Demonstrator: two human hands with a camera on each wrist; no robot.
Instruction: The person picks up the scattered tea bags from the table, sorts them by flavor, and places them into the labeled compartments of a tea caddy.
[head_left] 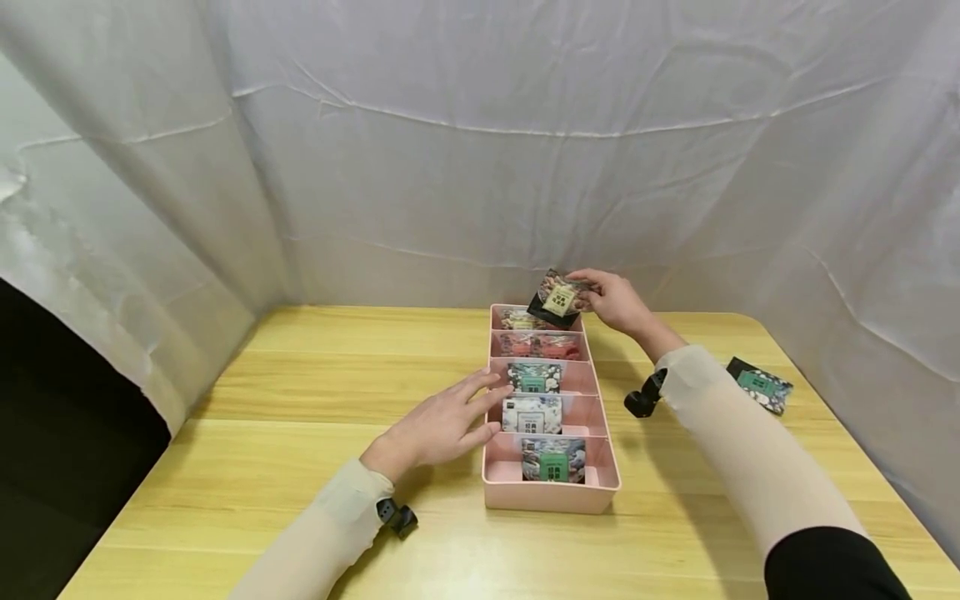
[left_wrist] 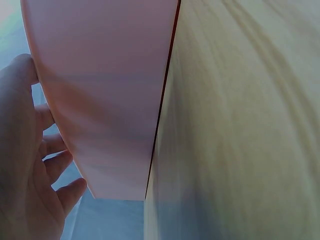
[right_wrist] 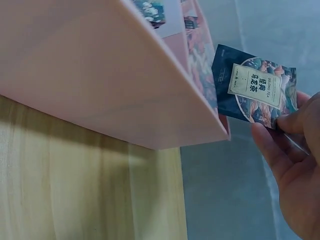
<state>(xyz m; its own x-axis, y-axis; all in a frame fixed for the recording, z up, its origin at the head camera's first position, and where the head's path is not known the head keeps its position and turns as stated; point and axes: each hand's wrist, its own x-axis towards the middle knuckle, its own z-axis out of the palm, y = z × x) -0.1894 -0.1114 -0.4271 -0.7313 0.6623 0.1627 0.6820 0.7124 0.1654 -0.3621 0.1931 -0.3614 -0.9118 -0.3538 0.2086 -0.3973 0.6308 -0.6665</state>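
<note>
My right hand [head_left: 617, 302] pinches an oolong tea sachet [head_left: 557, 298] by one edge, above the far compartment of a pink divided box [head_left: 551, 498]. The right wrist view shows the sachet's [right_wrist: 255, 87] cream label and dark end, tilted over the box rim. My left hand [head_left: 442, 421] rests its spread fingers along the box's left rim. In the left wrist view those fingers [left_wrist: 55, 167] touch the rim of the pink wall [left_wrist: 105, 100]. Inside the box lie a green-labelled sachet [head_left: 553, 461], a white one [head_left: 531, 414], a floral green one [head_left: 533, 377] and red ones [head_left: 555, 346].
Another green-labelled sachet [head_left: 760, 385] lies on the wooden table [head_left: 337, 358], right of the box near the table's right side. White sheeting [head_left: 465, 183] hangs behind the table and at both sides. A black area [head_left: 67, 450] shows at the left.
</note>
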